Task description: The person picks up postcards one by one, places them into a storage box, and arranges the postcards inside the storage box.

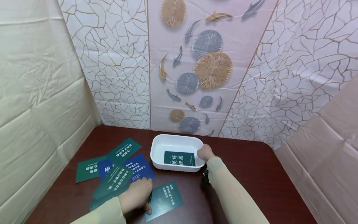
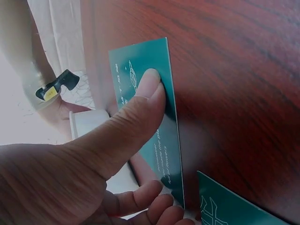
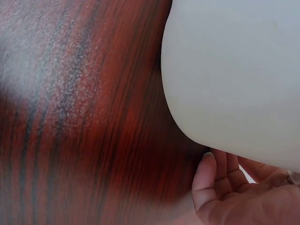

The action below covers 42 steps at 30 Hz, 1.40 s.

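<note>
Pinching the green card (image 1: 165,200) on its right, L hand (image 1: 137,193) — well apart from R hand (image 1: 206,153) — could prob. bend or drop it if thumb pressure's off-centre. R grips the white tub (image 1: 179,168) to its left; uneven tug might tip it. Other cards (image 1: 113,180) left of L hand may get dragged w/ sleeve (image 1: 104,214).

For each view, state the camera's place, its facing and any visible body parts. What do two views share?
Head: on the head, facing forward-down at the white tray; left hand, right hand show.
Left wrist: on that wrist, facing a green card; left hand, right arm show.
Right wrist: on that wrist, facing white tray and tabletop; right hand shows.
Head and left wrist share the green card.
</note>
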{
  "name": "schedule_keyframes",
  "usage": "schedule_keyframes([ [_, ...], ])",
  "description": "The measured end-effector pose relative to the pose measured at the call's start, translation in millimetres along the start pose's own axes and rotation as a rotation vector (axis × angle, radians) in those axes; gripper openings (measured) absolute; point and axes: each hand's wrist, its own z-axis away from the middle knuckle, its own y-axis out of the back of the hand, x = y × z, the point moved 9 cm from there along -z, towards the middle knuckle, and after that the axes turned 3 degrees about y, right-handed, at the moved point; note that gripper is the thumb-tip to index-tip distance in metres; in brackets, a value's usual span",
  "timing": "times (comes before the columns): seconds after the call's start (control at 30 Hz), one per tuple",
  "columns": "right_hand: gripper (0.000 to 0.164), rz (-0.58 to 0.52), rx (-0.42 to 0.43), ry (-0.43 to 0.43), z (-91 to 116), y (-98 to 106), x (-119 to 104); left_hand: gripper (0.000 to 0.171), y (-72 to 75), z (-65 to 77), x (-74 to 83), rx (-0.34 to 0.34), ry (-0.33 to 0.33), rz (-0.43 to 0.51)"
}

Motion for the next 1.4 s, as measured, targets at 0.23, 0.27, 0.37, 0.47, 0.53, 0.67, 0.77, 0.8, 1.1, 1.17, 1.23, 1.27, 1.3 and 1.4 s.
schedule_keyframes([
  [0.23,0.053,-0.003,-0.003,-0.012,2.4,-2.3,2.3,0.095,-3.1,1.6,-0.9,-0.01,-0.004,0.046],
  [0.27,0.053,-0.001,0.0,-0.01,2.9,-1.9,1.5,0.096,-2.9,1.3,-0.8,-0.011,-0.006,0.047],
  [0.37,0.052,0.005,0.008,-0.006,4.6,-0.3,-1.9,0.097,-2.6,-0.1,-0.9,-0.019,-0.008,0.051],
  [0.47,0.053,0.012,0.004,-0.003,5.3,0.8,-3.1,0.096,-2.3,-1.5,-0.2,-0.024,-0.007,0.041],
  [0.53,0.053,0.011,0.002,-0.003,5.3,1.1,-2.8,0.095,-2.3,-1.5,0.5,-0.025,-0.004,0.034],
  [0.67,0.053,0.009,0.006,-0.008,4.8,1.3,-0.3,0.094,-2.6,-0.1,3.6,-0.022,0.0,0.018],
  [0.77,0.053,0.006,0.01,-0.011,5.1,1.2,1.7,0.093,-4.0,0.1,4.6,-0.022,0.008,0.004],
  [0.8,0.053,0.004,0.01,-0.01,5.0,1.1,2.0,0.093,-4.5,-0.2,4.6,-0.024,0.011,0.001],
  [1.1,0.054,-0.014,0.011,-0.011,5.5,2.4,-0.7,0.096,-3.4,-3.4,4.4,-0.027,0.025,-0.011],
  [1.17,0.054,-0.016,0.013,-0.006,5.9,3.1,-2.7,0.094,-2.9,-4.3,4.5,-0.036,0.028,-0.005],
  [1.23,0.054,-0.015,0.01,-0.003,5.5,2.8,-3.9,0.093,-2.2,-4.6,4.8,-0.045,0.03,0.004],
  [1.27,0.054,-0.018,0.008,-0.003,5.1,2.6,-4.2,0.093,-1.8,-4.7,5.2,-0.048,0.03,0.008],
  [1.3,0.054,-0.019,0.007,-0.001,4.3,2.4,-4.1,0.093,-1.2,-4.6,5.7,-0.05,0.028,0.01],
  [1.4,0.055,-0.022,0.004,-0.007,1.8,2.0,-2.0,0.093,-0.1,-4.3,7.3,-0.057,0.02,0.02],
])
